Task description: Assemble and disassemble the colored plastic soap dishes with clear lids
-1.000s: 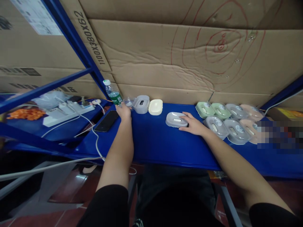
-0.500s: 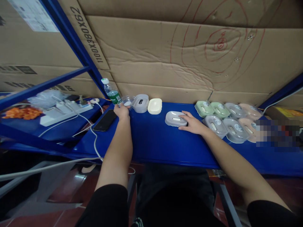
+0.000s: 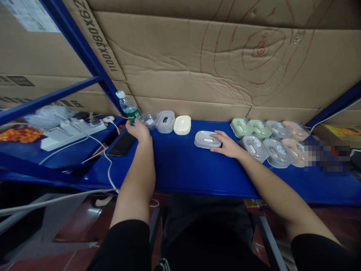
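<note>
My right hand [image 3: 227, 144] grips the right end of a small grey plastic box [image 3: 207, 140], its thumb on the near side and fingers on the far side. The box lies on the blue table and has a white oblong piece on its lid. My left hand [image 3: 138, 130] is at the foot of a plastic bottle [image 3: 130, 109], thumb and fingers apart, partly hiding the base; firm contact cannot be made out. Just right of it is a clear round dish [image 3: 149, 119] with something white inside. Beyond stand an upturned-looking grey box part [image 3: 165, 122] and cream trays [image 3: 182, 125].
Several lidded boxes, green [image 3: 241, 128], grey [image 3: 279, 153] and peach [image 3: 295, 130], stand in two rows at the right, many with round stickers. A black phone [image 3: 122, 145] lies below my left hand. White cables and a power strip [image 3: 73, 130] are at the left; cardboard [image 3: 169, 56] backs the table.
My left hand has shifted slightly left, away from the clear dish and towards the bottle. My right hand stays on the grey box. The whole view has shifted a little.
</note>
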Demonstrator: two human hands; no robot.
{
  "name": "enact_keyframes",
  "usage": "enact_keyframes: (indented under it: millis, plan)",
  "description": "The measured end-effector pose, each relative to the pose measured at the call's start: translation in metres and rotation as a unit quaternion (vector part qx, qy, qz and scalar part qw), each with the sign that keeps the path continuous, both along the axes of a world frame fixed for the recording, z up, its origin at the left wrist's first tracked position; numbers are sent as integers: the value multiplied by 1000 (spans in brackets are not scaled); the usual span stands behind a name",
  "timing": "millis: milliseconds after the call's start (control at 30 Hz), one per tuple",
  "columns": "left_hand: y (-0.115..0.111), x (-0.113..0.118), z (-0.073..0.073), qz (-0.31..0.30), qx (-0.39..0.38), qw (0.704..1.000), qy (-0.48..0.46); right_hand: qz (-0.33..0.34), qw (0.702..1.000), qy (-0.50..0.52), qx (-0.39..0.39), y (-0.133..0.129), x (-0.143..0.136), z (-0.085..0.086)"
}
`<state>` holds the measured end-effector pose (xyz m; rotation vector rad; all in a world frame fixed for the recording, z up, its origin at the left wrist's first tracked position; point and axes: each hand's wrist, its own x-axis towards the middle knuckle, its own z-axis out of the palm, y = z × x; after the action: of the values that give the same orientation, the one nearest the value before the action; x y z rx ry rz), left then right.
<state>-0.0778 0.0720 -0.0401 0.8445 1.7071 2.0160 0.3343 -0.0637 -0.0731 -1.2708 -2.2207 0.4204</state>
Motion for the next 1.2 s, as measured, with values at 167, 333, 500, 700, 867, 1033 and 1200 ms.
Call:
enact_keyframes:
  millis: [167,333,500,700,867,1033,1200]
  plan:
    - [-24,43,17,-61,89,988,110,6,1000,17,23,0,-2,0]
    - [-71,107,11,-338,158,836,403,-10,996,39,78,-4,-6,9]
    - [-96,138,-1,-482,156,691,516,-35,987,59,144,-13,-13,20]
    - [-90,141,-11,-549,115,652,511,-29,983,67,170,-24,-24,28]
    - [-98,143,-10,-598,73,658,451,-51,986,71,144,-31,-25,32]
    - [-98,146,-10,-611,93,715,326,-85,981,111,137,-29,-23,28]
    - [-94,149,-9,-619,132,741,223,-41,981,55,184,-25,-26,28]
